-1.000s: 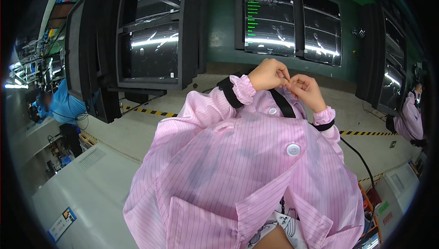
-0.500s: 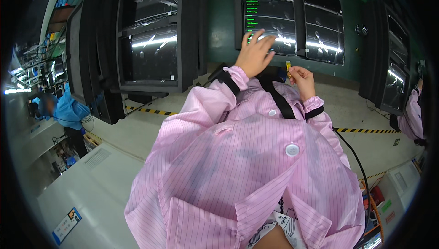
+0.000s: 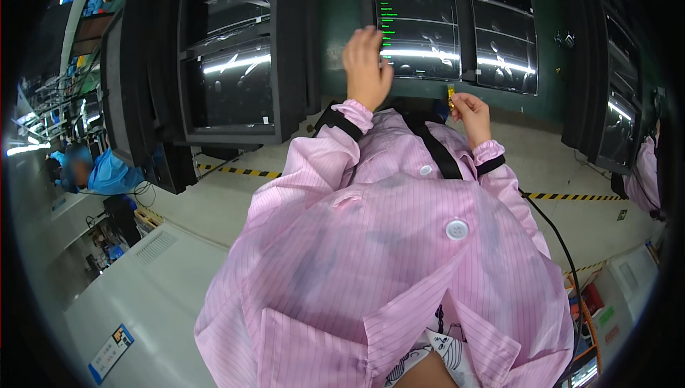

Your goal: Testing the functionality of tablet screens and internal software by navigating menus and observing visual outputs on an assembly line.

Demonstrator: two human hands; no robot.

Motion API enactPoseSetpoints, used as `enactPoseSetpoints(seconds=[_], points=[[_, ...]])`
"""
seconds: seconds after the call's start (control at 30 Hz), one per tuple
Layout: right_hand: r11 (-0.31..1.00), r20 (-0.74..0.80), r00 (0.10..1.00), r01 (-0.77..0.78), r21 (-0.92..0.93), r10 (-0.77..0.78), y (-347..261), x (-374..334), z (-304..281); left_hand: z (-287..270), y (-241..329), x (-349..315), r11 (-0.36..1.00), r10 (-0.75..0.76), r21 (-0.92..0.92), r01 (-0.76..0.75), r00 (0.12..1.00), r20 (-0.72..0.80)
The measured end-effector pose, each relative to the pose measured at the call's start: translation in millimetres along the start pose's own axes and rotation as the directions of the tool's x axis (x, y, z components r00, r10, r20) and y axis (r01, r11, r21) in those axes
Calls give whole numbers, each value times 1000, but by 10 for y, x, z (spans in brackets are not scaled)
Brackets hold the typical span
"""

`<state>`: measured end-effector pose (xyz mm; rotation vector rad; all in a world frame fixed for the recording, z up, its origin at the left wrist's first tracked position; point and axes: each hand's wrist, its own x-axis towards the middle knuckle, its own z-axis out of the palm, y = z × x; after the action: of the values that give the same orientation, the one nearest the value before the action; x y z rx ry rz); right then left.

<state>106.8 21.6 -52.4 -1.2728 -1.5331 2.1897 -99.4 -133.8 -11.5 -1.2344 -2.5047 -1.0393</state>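
A lit tablet-like screen [image 3: 421, 31] with a list of green text lies on the dark green bench. My left hand [image 3: 367, 70] is beside its left edge, with fingers stretched out, thumb apart and nothing held. The fingertips are close to the screen's edge; whether they touch it I cannot tell. To the right lies a second, dark screen [image 3: 504, 38] under glossy film. Just below the near edge of the screens, my right hand [image 3: 472, 118] pinches a small yellow-gold strip [image 3: 451, 94] between thumb and fingers. The strip stands up out of the pinch.
On my left stands a black foam-framed tray [image 3: 282, 53] holding dark panels [image 3: 232, 81]. Another black frame with panels [image 3: 614, 95] is on the right. A black cable [image 3: 556, 235] hangs by my right side. People work at far left [image 3: 107, 170] and far right [image 3: 646, 170].
My left hand has moved left, off the lit screen to its left edge. The list on that screen has shifted. My right hand keeps the strip at nearly the same place.
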Motion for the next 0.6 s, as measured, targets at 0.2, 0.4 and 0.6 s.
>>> enactPoseSetpoints(seconds=[0.2, 0.4, 0.6], points=[[1000, -14, 1000, 1, 10, -1, -27, 54, 0, 238, 383, 71, 932, 350, -80, -353, 827, 440], [1000, -3, 1000, -5, -10, 4, -44, 74, 16, 405, 484, 183, 930, 323, -19, -367, 792, 518], [997, 10, 1000, -3, 78, 3, -44, 54, 42, 503, 463, 140, 929, 313, 3, -371, 787, 531]])
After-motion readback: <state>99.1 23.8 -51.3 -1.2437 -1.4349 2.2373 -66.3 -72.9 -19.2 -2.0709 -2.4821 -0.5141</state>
